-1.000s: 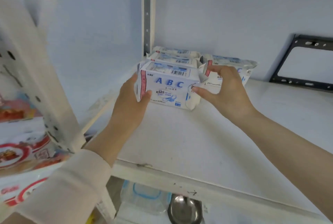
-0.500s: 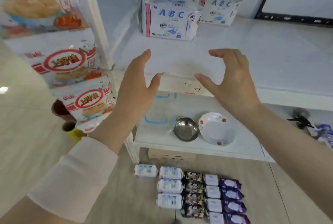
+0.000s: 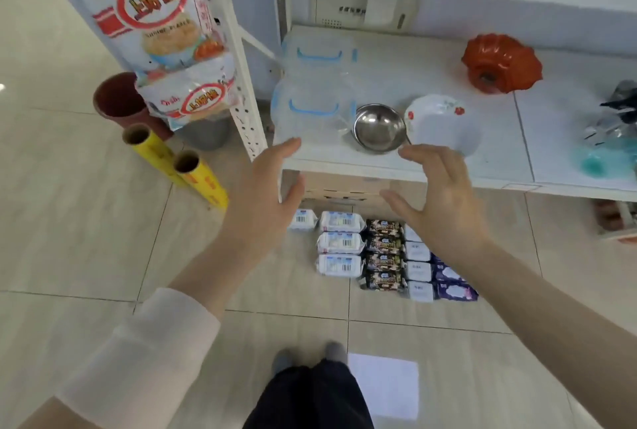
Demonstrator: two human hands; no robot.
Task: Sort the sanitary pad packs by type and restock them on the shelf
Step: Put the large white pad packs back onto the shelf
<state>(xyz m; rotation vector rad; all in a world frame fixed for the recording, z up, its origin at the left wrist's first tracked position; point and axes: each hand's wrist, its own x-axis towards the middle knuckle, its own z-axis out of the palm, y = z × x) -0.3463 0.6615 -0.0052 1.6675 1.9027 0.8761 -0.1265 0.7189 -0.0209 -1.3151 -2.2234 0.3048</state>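
- Head view: the left hand [image 3: 262, 194] and right hand [image 3: 444, 201] are both empty, fingers spread and relaxed, over soft plastic-wrapped sanitary pad packs [image 3: 382, 252] lying in rows on the beige tiled floor [image 3: 86, 221], just before the white metal shelf [image 3: 344, 165].
- Judgement: take one type only, say the white-and-blue packs [image 3: 339, 242], clasping them from both ends; leave the dark patterned packs [image 3: 384, 261] and purple packs [image 3: 455, 290] in place.

Both hands, left [image 3: 262, 194] and right [image 3: 439, 194], are hovering empty mid-frame, fingers spread. Packs [image 3: 375, 252] are lying in rows on the floor [image 3: 86, 221] below them.
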